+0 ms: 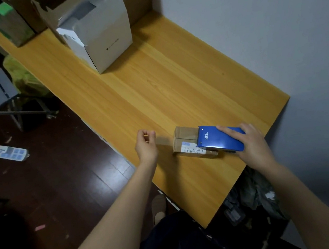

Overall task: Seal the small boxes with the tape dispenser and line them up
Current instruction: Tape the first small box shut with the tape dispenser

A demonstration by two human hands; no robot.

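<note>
The small box (185, 140), brown cardboard with a white label on its near side, lies on the wooden table (164, 86) close to its near edge, just off the view's centre toward five o'clock. The blue tape dispenser (219, 141) rests on the box's top and overhangs it toward three o'clock. The right hand (249, 143) grips the dispenser from that side, fingers laid over its blue cover. A strip of brown tape (162, 140) runs from the box toward nine o'clock, where the left hand (146, 146) pinches its end between thumb and curled fingers, just above the tabletop. Well away at eleven o'clock an open white carton (101, 35) stands on the table, with brown cartons (44, 12) behind it. A grey wall (261, 24) borders the table at three o'clock; at nine o'clock a power strip (11, 152) lies on the dark floor.
</note>
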